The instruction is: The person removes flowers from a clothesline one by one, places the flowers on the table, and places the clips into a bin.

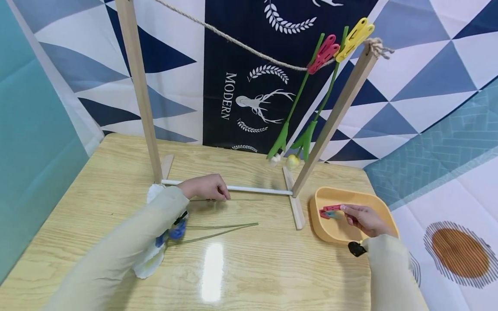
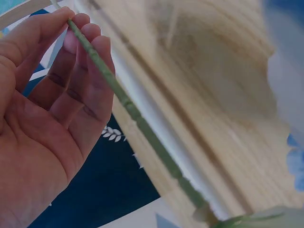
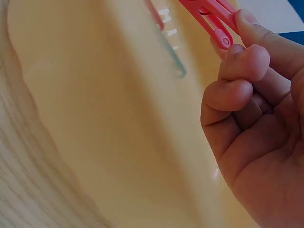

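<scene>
My left hand pinches the end of a thin green flower stem between thumb and fingertips, just above the table by the white crossbar. The stem runs back toward white and blue flowers, partly behind my sleeve. My right hand pinches a pink clothespin between thumb and index finger, its other fingers curled. It is over the yellow basin, where a teal clothespin and a red one lie inside.
A rope hangs between two wooden posts. Near its right end, a red clothespin and a yellow clothespin hold two upside-down flowers, one white, one yellow. Loose stems and a blue flower lie at left.
</scene>
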A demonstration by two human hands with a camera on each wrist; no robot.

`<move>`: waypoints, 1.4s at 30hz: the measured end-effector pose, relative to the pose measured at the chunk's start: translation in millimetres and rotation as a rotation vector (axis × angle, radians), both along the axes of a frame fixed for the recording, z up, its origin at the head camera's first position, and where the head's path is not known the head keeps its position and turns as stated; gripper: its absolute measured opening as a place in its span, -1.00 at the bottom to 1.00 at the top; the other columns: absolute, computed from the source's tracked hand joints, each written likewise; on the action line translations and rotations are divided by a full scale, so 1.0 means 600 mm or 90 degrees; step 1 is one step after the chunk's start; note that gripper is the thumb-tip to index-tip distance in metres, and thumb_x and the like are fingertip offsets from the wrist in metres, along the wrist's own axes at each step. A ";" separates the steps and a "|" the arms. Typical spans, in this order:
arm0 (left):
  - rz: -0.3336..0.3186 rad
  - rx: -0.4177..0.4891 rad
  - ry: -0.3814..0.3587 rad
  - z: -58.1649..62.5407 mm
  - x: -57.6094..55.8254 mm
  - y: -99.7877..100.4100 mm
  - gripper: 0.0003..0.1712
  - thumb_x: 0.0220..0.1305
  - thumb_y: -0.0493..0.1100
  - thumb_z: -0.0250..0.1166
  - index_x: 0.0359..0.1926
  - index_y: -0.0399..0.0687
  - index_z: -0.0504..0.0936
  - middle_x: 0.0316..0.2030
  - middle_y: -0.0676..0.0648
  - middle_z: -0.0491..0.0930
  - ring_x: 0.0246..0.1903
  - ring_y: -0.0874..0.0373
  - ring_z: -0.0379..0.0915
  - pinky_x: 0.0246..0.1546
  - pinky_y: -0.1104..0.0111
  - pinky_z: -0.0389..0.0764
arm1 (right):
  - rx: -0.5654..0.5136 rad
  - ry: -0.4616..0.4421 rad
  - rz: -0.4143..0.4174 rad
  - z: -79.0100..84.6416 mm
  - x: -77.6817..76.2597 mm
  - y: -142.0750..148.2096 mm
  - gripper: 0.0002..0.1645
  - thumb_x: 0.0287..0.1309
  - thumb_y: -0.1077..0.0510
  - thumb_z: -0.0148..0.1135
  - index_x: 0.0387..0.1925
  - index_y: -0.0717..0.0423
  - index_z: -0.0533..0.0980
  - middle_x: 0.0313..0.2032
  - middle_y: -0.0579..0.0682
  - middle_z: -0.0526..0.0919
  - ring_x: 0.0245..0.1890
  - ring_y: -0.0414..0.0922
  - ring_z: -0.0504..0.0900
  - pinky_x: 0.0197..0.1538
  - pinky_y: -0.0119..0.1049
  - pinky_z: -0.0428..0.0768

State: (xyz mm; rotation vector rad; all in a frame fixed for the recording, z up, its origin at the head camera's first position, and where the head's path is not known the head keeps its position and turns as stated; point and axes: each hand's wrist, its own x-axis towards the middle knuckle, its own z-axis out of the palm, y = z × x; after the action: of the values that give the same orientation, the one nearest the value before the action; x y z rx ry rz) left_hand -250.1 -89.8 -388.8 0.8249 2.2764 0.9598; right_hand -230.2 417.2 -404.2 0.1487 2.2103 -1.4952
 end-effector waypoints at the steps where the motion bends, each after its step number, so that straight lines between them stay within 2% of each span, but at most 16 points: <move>1: 0.000 -0.004 0.000 -0.003 0.000 0.001 -0.76 0.24 -0.32 0.17 -0.12 -0.29 0.68 -0.22 -0.18 0.70 -0.71 0.34 0.26 -0.61 0.51 0.39 | -0.002 -0.005 -0.007 -0.002 0.000 -0.002 -0.76 0.34 0.04 0.02 -0.33 -0.02 0.59 -0.59 -0.20 0.46 -0.58 -0.34 0.41 -0.44 -0.47 0.45; 8: 0.031 0.006 -0.068 -0.027 0.003 0.008 -0.76 0.26 -0.34 0.14 -0.14 -0.28 0.69 -0.25 -0.22 0.69 -0.72 0.22 0.30 -0.66 0.48 0.36 | -0.032 -0.018 -0.048 -0.026 -0.005 -0.019 -0.74 0.33 0.07 0.04 -0.44 -0.04 0.58 -0.60 -0.20 0.47 -0.60 -0.33 0.41 -0.46 -0.48 0.45; 12: 0.043 0.010 -0.068 -0.042 0.001 0.009 -0.77 0.24 -0.35 0.14 -0.16 -0.28 0.69 -0.33 -0.20 0.69 -0.73 0.24 0.28 -0.66 0.48 0.36 | -0.028 -0.021 -0.057 -0.038 -0.008 -0.023 -0.74 0.33 0.04 0.04 -0.43 -0.04 0.59 -0.59 -0.21 0.49 -0.61 -0.34 0.40 -0.48 -0.50 0.43; 17: 0.066 0.014 -0.060 -0.059 -0.003 0.005 -0.79 0.25 -0.34 0.17 -0.18 -0.27 0.70 -0.51 -0.21 0.65 -0.74 0.25 0.29 -0.63 0.48 0.40 | 0.013 -0.024 -0.044 -0.046 -0.010 -0.028 -0.72 0.33 -0.03 0.02 -0.39 -0.02 0.57 -0.60 -0.21 0.46 -0.61 -0.33 0.39 -0.50 -0.50 0.38; 22: 0.102 0.021 -0.057 -0.069 -0.005 0.001 -0.81 0.25 -0.31 0.20 -0.20 -0.26 0.71 -0.56 -0.18 0.62 -0.72 0.25 0.33 -0.60 0.48 0.43 | 0.033 -0.004 -0.047 -0.049 -0.013 -0.031 -0.71 0.31 -0.06 0.05 -0.30 0.03 0.58 -0.59 -0.20 0.46 -0.61 -0.33 0.38 -0.50 -0.50 0.38; 28: 0.117 0.018 -0.029 -0.075 -0.005 0.003 -0.83 0.22 -0.28 0.23 -0.25 -0.25 0.72 -0.50 -0.14 0.66 -0.66 0.26 0.39 -0.59 0.50 0.45 | 0.009 0.008 -0.039 -0.046 -0.012 -0.030 -0.72 0.28 -0.08 0.09 -0.24 -0.03 0.61 -0.58 -0.22 0.50 -0.61 -0.32 0.39 -0.50 -0.50 0.37; 34: 0.115 0.006 0.001 -0.072 -0.004 0.005 -0.83 0.22 -0.27 0.23 -0.28 -0.25 0.72 -0.49 -0.13 0.65 -0.61 0.24 0.44 -0.55 0.51 0.46 | 0.060 -0.007 -0.072 -0.046 -0.013 -0.031 -0.66 0.26 -0.10 0.12 -0.14 0.05 0.57 -0.60 -0.22 0.45 -0.60 -0.31 0.38 -0.47 -0.49 0.37; 39: 0.118 0.008 0.006 -0.069 0.000 0.004 -0.83 0.23 -0.28 0.22 -0.27 -0.27 0.72 -0.46 -0.14 0.66 -0.58 0.21 0.46 -0.54 0.51 0.44 | 0.068 -0.016 -0.100 -0.038 -0.016 -0.033 -0.50 0.25 -0.11 0.11 0.02 0.18 0.50 -0.56 -0.23 0.47 -0.58 -0.30 0.40 -0.44 -0.47 0.40; 42: 0.125 0.011 0.003 -0.069 0.002 0.003 -0.83 0.23 -0.28 0.22 -0.26 -0.27 0.72 -0.45 -0.15 0.66 -0.57 0.21 0.46 -0.53 0.51 0.45 | 0.071 0.004 -0.123 -0.029 -0.017 -0.034 -0.39 0.25 -0.14 0.10 0.11 0.27 0.42 -0.52 -0.24 0.50 -0.57 -0.31 0.42 -0.43 -0.48 0.44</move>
State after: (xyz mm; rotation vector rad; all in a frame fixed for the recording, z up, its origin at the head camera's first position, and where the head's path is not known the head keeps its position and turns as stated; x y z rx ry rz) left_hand -249.0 -88.1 -430.4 0.6191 2.3898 1.0659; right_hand -240.4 396.6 -421.4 0.4048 2.3415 -1.4716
